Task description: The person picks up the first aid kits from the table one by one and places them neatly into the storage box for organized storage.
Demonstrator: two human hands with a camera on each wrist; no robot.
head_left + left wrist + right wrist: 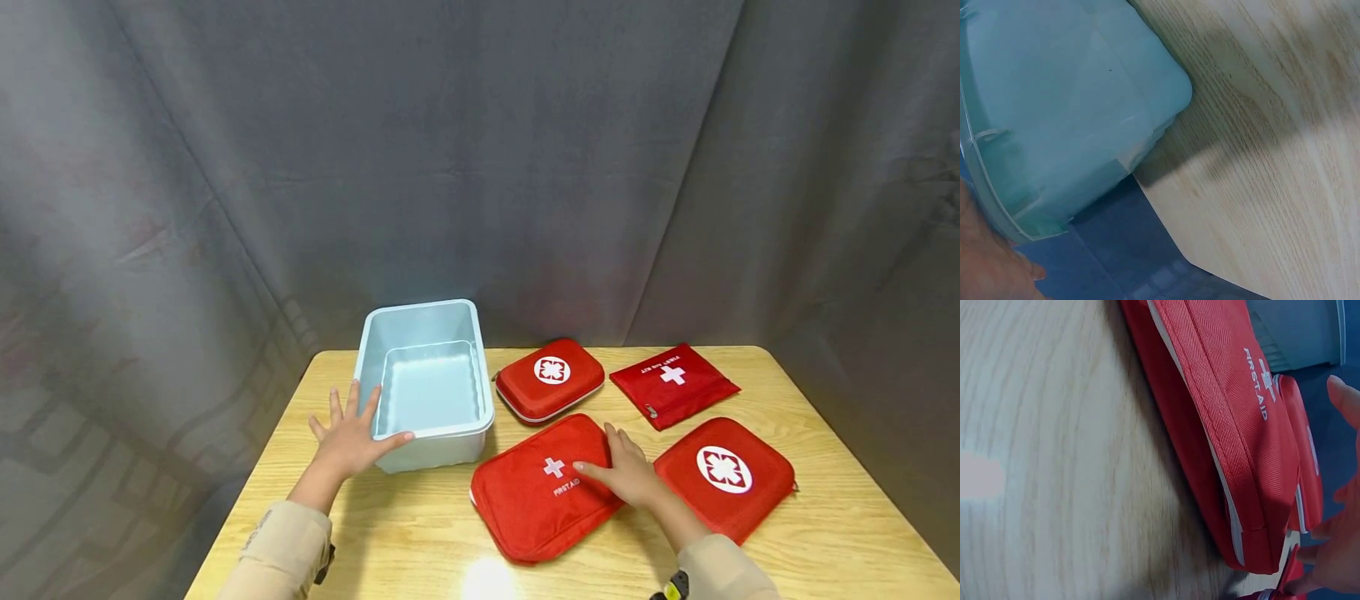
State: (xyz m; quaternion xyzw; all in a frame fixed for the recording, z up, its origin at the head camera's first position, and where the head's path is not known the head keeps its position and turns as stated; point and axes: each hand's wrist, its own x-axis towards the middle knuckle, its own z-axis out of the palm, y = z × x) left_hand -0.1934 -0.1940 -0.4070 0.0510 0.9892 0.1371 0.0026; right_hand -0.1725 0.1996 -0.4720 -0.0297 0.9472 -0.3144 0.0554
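Observation:
My left hand (349, 443), fingers spread wide, is at the near left corner of a pale blue plastic bin (446, 452). In the left wrist view, that hand (988, 256) shows right beside the bin's rim (999, 203). The bin has nothing in it and stands on the table. Over the right end of a red soft first aid bag (525, 510) is my right hand (628, 471), its fingers extended and the thumb apart. The bag lies flat, with a white cross and lettering on top; in the right wrist view, white edging (1235, 534) runs along its side.
Behind the bag lies a red zipped case (517, 385) with a round white emblem. A flat red first aid pouch (701, 387) is at the back right, and another emblem-marked red case (750, 517) sits nearer on the right. A grey curtain (525, 167) hangs behind the wooden table (405, 533).

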